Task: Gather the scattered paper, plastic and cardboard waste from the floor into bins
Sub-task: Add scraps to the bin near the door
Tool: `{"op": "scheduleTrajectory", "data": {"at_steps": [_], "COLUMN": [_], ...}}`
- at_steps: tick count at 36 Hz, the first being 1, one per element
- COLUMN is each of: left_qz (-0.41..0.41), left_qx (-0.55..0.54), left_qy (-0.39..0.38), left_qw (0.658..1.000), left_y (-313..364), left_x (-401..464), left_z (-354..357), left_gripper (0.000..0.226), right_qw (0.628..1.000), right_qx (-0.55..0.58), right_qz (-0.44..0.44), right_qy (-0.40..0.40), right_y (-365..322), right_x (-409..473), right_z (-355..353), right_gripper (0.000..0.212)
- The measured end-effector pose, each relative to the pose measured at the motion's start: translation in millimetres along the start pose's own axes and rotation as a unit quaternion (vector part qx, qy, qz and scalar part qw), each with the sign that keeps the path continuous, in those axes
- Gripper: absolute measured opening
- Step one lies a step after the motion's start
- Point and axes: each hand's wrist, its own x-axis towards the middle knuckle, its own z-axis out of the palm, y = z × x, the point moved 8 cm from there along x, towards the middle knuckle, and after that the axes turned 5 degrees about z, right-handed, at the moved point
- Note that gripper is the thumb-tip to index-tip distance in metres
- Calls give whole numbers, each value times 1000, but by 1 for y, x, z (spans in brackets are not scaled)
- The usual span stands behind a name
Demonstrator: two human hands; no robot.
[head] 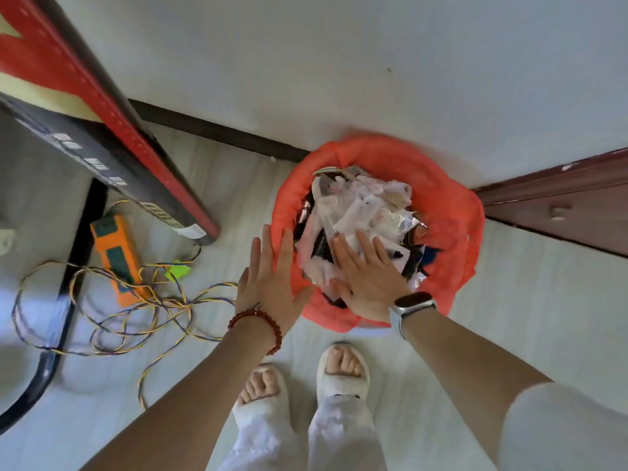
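Note:
A bin lined with an orange-red bag (448, 212) stands on the floor against the wall, heaped with crumpled white paper, plastic wrappers and foil scraps (360, 212). My right hand (367, 280), with a watch on the wrist, lies flat with straight fingers on top of the heap. My left hand (272, 280), with a red bead bracelet, is spread open with straight fingers against the bin's near left rim. Neither hand grips anything.
An orange and green device (117, 253) and a tangle of yellow-blue wire (136, 300) lie on the floor at left, beside a black stand and a red-black panel (112, 130). A small green scrap (178, 270) lies nearby. A brown door (557, 205) is at right. My sandalled feet (306, 375) stand below the bin.

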Motion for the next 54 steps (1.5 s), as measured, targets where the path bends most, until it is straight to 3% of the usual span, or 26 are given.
{"op": "scheduleTrajectory", "data": {"at_steps": [3,7,11,18,24,28,36,40,44,50,54], "left_qz": [9,13,-1,-17,-27,-15,-99,-152,-224,-339,-429], "left_qx": [15,34,59,76,20,-24,-144,-194,-243,-337,-373], "left_qy": [36,92,52,-10,-25,21,156,236,327,424,471], "left_qw": [999,995,997,997,999,999,972,940,885,769,674], "left_y": [-2,-5,-6,7,36,67,82,76,69,51,43], "left_x": [-1,-4,-4,-22,-67,-117,-263,-359,-455,-598,-701], "left_z": [-2,-7,-3,-32,-70,-120,-248,-288,-298,-238,-167], "left_gripper": [93,86,93,73,63,59,47,37,34,34,32], "right_qw": [999,998,999,997,984,961,921,929,945,953,933], "right_qx": [-30,-42,-34,39,139,234,376,355,296,160,44], "right_qz": [-11,-8,-5,-30,-29,9,7,-52,-132,-254,-346], "right_qy": [-30,-49,-30,53,105,146,104,91,47,-33,-88], "right_y": [0,-4,-4,0,-6,-18,-91,-141,-193,-285,-357], "right_x": [15,33,31,-30,-97,-152,-274,-331,-382,-451,-509], "right_z": [9,21,22,-39,-98,-159,-290,-337,-354,-322,-265], "right_gripper": [63,62,60,49,37,31,33,31,31,32,32]}}
